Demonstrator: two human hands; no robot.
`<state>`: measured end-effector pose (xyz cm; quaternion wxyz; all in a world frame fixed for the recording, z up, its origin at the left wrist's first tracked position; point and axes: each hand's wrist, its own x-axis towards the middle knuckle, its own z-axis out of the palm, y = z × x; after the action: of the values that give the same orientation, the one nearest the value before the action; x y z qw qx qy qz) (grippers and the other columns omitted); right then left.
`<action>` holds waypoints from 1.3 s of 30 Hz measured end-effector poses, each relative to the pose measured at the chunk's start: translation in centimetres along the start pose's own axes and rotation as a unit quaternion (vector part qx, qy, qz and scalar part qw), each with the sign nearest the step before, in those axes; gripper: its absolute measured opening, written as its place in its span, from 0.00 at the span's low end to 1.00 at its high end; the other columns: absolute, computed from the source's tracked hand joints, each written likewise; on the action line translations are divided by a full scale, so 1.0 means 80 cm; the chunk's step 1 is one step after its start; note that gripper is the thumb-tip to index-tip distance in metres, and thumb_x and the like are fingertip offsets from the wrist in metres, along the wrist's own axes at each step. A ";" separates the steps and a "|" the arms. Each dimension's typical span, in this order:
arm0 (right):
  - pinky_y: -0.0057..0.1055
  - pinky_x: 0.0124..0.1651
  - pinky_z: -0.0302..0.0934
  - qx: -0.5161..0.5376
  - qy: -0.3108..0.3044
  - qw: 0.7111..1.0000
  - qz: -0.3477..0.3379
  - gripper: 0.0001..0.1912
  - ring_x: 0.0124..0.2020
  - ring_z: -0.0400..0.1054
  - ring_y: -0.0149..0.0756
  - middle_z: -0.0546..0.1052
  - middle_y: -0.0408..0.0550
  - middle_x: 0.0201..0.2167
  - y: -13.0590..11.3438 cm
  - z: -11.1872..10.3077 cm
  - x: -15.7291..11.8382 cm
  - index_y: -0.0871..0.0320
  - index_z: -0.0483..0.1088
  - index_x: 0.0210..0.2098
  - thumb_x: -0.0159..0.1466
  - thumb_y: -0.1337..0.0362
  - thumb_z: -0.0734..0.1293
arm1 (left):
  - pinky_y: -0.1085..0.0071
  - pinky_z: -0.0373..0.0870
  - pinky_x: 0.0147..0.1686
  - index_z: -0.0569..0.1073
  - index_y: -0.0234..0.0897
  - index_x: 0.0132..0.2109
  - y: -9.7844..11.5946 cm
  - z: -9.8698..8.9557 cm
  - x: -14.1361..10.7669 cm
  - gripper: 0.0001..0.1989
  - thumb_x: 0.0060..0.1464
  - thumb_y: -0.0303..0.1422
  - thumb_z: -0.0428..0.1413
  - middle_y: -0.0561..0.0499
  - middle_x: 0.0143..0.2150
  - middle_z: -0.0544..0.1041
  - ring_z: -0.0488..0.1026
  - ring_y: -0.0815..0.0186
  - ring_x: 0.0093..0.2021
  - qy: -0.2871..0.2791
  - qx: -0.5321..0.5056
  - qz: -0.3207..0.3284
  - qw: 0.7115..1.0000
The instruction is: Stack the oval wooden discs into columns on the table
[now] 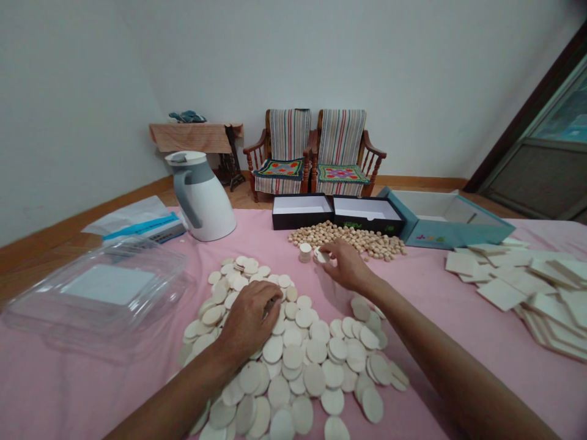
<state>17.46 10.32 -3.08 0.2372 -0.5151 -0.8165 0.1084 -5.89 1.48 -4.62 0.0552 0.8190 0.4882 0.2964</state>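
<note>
A wide heap of pale round wooden discs [316, 351] spreads over the pink cloth in front of me. My left hand [254, 315] rests on the heap's upper part, fingers curled down; what lies under the fingertips is hidden. Farther forward, my right hand [343, 263] pinches some wooden discs [322, 255] between thumb and fingers, close to the cloth. Just left of those discs stands a short upright stack of discs [305, 252]. Behind the right hand lies a pile of small wooden beads or balls [339, 232].
Two black open boxes [302, 212] and a blue open box [458, 229] stand along the far edge. Square wooden pieces [518, 275] lie piled at the right. On the left are a white jug [208, 205], a packet [144, 227] and a clear plastic container [105, 287].
</note>
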 end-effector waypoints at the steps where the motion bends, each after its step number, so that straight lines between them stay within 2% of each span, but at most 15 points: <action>1: 0.30 0.41 0.55 -0.010 0.015 1.000 0.006 0.10 0.38 0.63 0.37 0.71 0.51 0.34 0.006 0.001 0.008 0.61 0.72 0.37 0.56 0.70 0.64 | 0.61 0.68 0.44 0.72 0.37 0.37 0.000 0.000 0.000 0.07 0.55 0.26 0.50 0.47 0.38 0.76 0.71 0.60 0.41 0.001 -0.001 0.001 1.000; 8: 0.30 0.42 0.54 -0.052 0.000 0.999 0.015 0.12 0.40 0.63 0.38 0.72 0.52 0.34 0.022 0.007 0.038 0.61 0.73 0.37 0.54 0.72 0.62 | 0.61 0.68 0.43 0.72 0.37 0.37 0.002 -0.002 0.000 0.07 0.55 0.26 0.50 0.48 0.38 0.76 0.71 0.60 0.41 0.003 -0.004 0.002 1.000; 14: 0.29 0.40 0.56 -0.065 -0.006 0.997 0.031 0.15 0.37 0.66 0.37 0.74 0.54 0.38 0.021 0.008 0.033 0.62 0.71 0.42 0.54 0.70 0.64 | 0.62 0.68 0.43 0.73 0.37 0.37 0.001 -0.001 -0.001 0.07 0.54 0.26 0.50 0.47 0.38 0.76 0.71 0.61 0.40 0.007 -0.001 0.003 1.000; 22: 0.30 0.36 0.55 -0.105 -0.033 0.989 0.101 0.18 0.38 0.70 0.40 0.77 0.54 0.38 0.016 0.012 0.025 0.59 0.66 0.48 0.58 0.68 0.62 | 0.61 0.68 0.43 0.72 0.37 0.37 0.001 -0.001 -0.001 0.07 0.54 0.26 0.50 0.48 0.38 0.76 0.71 0.61 0.41 0.002 -0.006 0.001 1.000; 27: 0.30 0.34 0.53 -0.142 -0.039 0.984 0.097 0.15 0.39 0.71 0.42 0.77 0.54 0.37 0.012 0.012 0.025 0.59 0.67 0.46 0.59 0.68 0.61 | 0.61 0.67 0.45 0.72 0.37 0.38 0.000 0.000 -0.002 0.07 0.54 0.25 0.50 0.47 0.39 0.76 0.70 0.61 0.42 -0.001 -0.010 0.000 1.000; 32: 0.30 0.34 0.53 -0.136 -0.042 0.986 0.085 0.12 0.39 0.70 0.41 0.77 0.53 0.37 0.010 0.011 0.025 0.58 0.68 0.42 0.58 0.69 0.61 | 0.62 0.68 0.44 0.72 0.37 0.37 0.000 0.000 -0.002 0.07 0.54 0.25 0.50 0.48 0.38 0.76 0.71 0.60 0.42 0.004 -0.007 0.005 1.000; 39: 0.29 0.36 0.53 -0.119 -0.053 0.989 0.071 0.15 0.39 0.70 0.40 0.77 0.53 0.38 0.007 0.011 0.028 0.59 0.68 0.43 0.56 0.73 0.60 | 0.61 0.68 0.44 0.72 0.37 0.37 0.002 -0.003 -0.002 0.07 0.54 0.25 0.50 0.47 0.38 0.76 0.71 0.60 0.41 -0.001 -0.007 0.002 1.000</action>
<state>16.67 12.63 -3.49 0.1222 -0.5899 -0.7963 0.0538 -5.93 1.22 -4.45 0.0610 0.8197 0.4847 0.2990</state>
